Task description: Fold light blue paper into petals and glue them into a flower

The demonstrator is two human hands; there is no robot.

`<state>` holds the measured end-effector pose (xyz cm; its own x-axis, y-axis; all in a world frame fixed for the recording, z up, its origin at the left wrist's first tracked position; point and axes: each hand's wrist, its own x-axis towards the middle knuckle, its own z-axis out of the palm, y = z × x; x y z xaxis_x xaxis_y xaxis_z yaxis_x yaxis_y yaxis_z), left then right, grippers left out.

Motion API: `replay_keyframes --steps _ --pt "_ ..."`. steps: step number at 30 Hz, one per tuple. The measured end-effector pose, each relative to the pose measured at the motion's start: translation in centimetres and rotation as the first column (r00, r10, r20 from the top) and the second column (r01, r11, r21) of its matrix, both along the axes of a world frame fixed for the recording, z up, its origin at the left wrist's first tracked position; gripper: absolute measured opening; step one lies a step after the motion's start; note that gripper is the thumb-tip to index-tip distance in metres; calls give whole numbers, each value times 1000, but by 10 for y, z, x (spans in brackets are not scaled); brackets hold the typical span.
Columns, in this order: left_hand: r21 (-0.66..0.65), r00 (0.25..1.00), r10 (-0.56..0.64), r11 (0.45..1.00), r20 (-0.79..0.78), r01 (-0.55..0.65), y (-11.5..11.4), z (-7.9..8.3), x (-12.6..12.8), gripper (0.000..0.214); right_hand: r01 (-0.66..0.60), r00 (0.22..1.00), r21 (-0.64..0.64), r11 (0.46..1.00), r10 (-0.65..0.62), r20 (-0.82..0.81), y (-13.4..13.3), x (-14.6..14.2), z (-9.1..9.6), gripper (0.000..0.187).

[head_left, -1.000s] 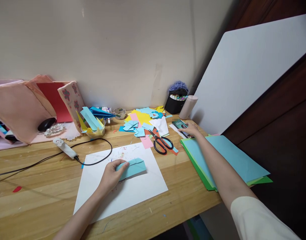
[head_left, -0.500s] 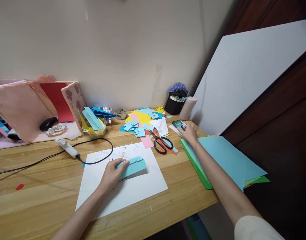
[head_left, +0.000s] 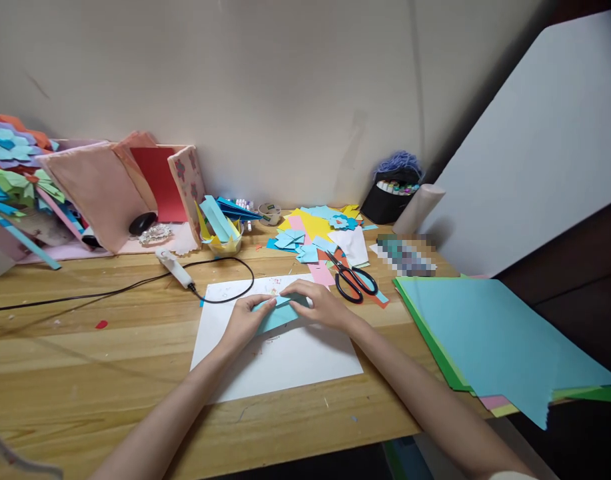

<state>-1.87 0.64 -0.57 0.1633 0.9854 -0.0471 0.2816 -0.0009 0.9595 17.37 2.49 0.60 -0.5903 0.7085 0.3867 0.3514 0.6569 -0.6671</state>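
A folded light-blue sheet of paper (head_left: 280,321) is held between my two hands, above a white sheet of paper (head_left: 295,368) on the desk. My left hand (head_left: 248,319) grips its left end, thumb on top. My right hand (head_left: 319,303) holds the right end, with the thumb on the near face and the fingers behind. A folded flap shows along the upper edge. My fingers hide both ends of the blue paper. Beyond my right hand lie black-handled scissors (head_left: 354,280).
Cut paper scraps (head_left: 310,230) lie behind the scissors. A glue gun-like white device (head_left: 173,268) with a black cable sits at left. Coloured sheets (head_left: 490,327) overhang the desk's right edge. A black marker holder (head_left: 390,198) and tape roll (head_left: 270,214) stand near the wall.
My right hand has come back from the phone at the right and now grips the blue paper together with my left hand. The view has turned toward the left.
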Motion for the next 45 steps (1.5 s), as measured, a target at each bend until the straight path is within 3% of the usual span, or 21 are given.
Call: replay_keyframes --steps 5,12,14,20,24,28,33,39,45 --pt "-37 996 -84 996 -11 84 1 2 -5 37 22 999 -20 1000 -23 -28 -4 7 -6 24" --pt "-67 992 -129 989 -8 128 0 10 -8 36 7 998 -198 980 -19 -55 -8 13 3 26" --pt "-62 990 -143 988 -14 142 -1 13 -7 34 1 999 -157 988 -9 -53 -8 14 3 27" --pt "-73 985 -170 983 -5 169 -3 15 -6 32 -50 999 143 988 50 8 -8 13 -8 29" --pt "-112 975 -216 969 57 221 -3 15 -10 34 -22 999 190 981 13 46 -9 11 -16 30" --pt "-160 966 -247 953 80 257 -3 15 -12 39 62 998 146 987 -62 -3 -13 6 -16 25" --pt "-108 975 -220 969 39 223 -4 13 -9 35 169 985 11 986 -168 -32 -20 -1 -10 17" --pt "-62 982 -187 981 -23 185 -5 8 -3 28 176 984 -115 978 -173 34 -23 -5 -10 13" --pt "-92 986 -161 983 -45 157 -7 5 1 28 206 979 -132 970 -205 20 -27 -11 -12 13"
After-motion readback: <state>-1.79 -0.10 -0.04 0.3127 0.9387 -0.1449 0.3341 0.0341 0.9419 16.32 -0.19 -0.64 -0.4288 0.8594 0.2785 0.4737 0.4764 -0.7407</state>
